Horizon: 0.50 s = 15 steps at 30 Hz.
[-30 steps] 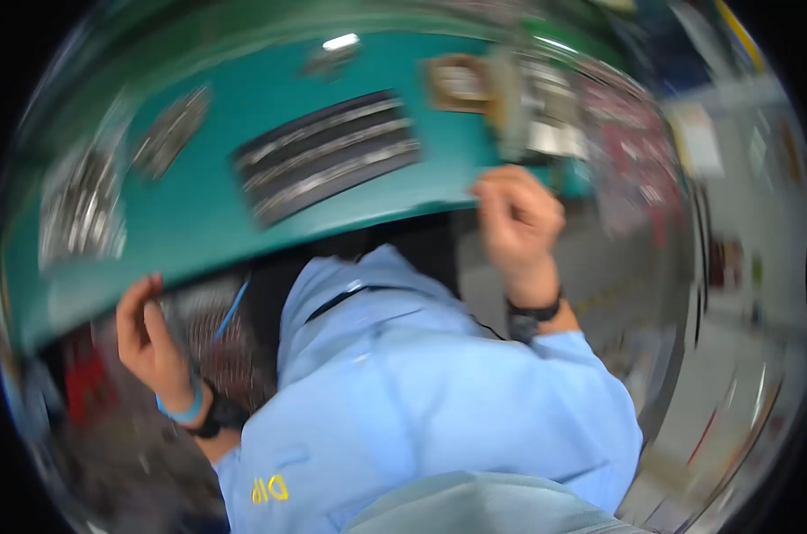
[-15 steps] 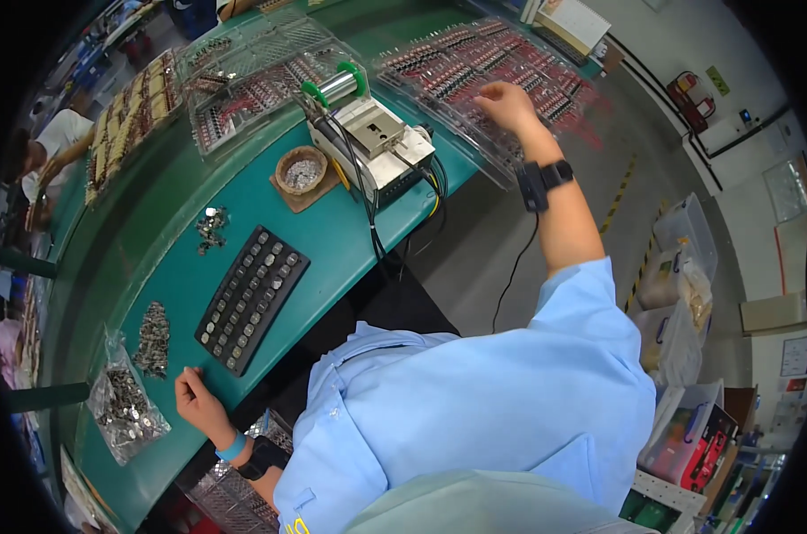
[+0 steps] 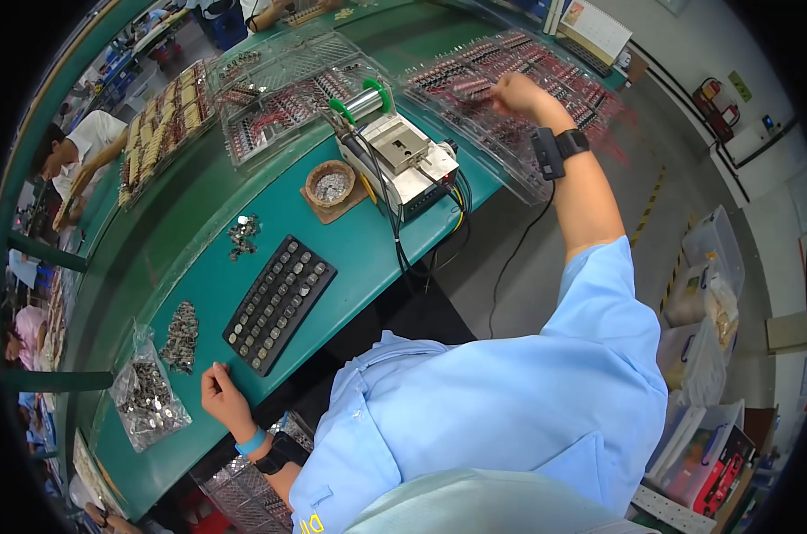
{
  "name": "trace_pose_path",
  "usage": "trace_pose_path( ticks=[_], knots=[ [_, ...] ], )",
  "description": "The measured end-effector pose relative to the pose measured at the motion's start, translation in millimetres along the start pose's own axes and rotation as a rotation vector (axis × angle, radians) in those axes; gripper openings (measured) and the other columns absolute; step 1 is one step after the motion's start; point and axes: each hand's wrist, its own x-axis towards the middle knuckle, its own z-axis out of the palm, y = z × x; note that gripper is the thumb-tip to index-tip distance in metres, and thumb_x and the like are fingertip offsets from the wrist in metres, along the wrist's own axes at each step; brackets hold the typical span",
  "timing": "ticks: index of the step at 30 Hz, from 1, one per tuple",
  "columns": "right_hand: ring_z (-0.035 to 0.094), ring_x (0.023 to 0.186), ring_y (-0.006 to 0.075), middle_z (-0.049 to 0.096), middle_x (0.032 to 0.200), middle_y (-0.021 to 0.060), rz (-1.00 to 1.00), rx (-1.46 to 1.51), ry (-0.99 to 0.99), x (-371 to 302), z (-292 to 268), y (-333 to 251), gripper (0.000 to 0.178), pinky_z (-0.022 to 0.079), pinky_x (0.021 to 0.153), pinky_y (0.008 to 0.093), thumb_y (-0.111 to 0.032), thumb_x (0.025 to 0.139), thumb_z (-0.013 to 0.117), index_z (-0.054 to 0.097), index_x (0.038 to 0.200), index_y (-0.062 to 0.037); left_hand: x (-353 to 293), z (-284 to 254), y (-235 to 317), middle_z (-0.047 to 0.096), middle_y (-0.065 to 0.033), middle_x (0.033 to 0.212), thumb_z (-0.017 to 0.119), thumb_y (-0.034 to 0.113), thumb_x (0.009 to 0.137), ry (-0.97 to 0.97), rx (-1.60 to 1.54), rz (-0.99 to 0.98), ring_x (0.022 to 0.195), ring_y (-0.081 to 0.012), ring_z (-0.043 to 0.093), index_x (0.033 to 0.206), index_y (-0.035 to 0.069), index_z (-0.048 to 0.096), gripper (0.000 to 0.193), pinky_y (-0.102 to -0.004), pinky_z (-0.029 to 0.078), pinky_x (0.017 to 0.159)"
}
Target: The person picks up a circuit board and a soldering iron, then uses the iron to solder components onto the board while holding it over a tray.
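My right hand (image 3: 519, 94) reaches out over a clear plastic tray (image 3: 523, 182) of red and dark component strips at the far right. Its fingers are closed at the end of a short reddish strip of small components (image 3: 473, 91). My left hand (image 3: 226, 400) rests at the near bench edge with curled fingers; whatever is inside them is hidden. Close by lies a black tray (image 3: 280, 304) with rows of small silvery metal parts. A pile of thin metal pieces (image 3: 180, 337) and a clear bag of metal parts (image 3: 147, 400) lie left of that hand.
A soldering station (image 3: 401, 165) with a green-ended solder reel (image 3: 361, 103) and hanging cables stands mid-bench. Beside it are a round bowl (image 3: 330, 183) and loose metal parts (image 3: 243, 236). Another component tray (image 3: 283, 107) lies behind. A co-worker (image 3: 87, 160) sits at the far left.
My right hand has come down to the tray, and a reddish strip now shows at its fingertips. My left hand keeps its place by the black tray. The whole view has shifted slightly.
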Motion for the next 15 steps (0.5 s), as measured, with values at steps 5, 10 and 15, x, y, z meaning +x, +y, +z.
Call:
trace_pose_path(
  ticks=[5,10,15],
  knots=[
    [0.062,0.074,0.0367,0.064,0.081,0.0169,-0.369,0.148,0.772,-45.6,-35.4,-42.1,0.023,0.048,0.065,0.0441,-0.026,0.094,0.061,0.057,0.094,-0.0028,4.6,1.7,-0.4,0.063,-0.0030,0.081,0.058,0.022,0.099,0.016,-0.069,0.042,0.075,-0.0092,0.055,0.085,-0.002,0.061,0.027,-0.0241,0.044,0.066],
    [0.059,0.068,0.0248,0.060,0.078,0.0137,-0.709,0.379,0.544,-181.1,-51.3,-189.2,0.013,0.047,0.062,0.0340,-0.014,0.094,0.059,0.054,0.097,-0.0027,-12.0,-1.1,67.5,0.066,-0.0089,0.091,0.053,0.035,0.101,-0.198,-0.508,-0.121,0.075,-0.0127,0.061,0.104,-0.003,0.060,0.039,-0.0226,0.047,0.063],
    [0.064,0.070,0.0280,0.062,0.079,0.0068,-1.361,0.462,0.243,-245.8,30.6,-258.1,0.013,0.051,0.057,0.0380,-0.011,0.084,0.061,0.056,0.094,-0.0049,-18.8,17.9,166.2,0.066,-0.0134,0.100,0.045,0.050,0.101,-0.971,-1.009,-0.497,0.074,-0.0129,0.062,0.128,-0.003,0.049,0.060,-0.0215,0.047,0.058]
  ],
)
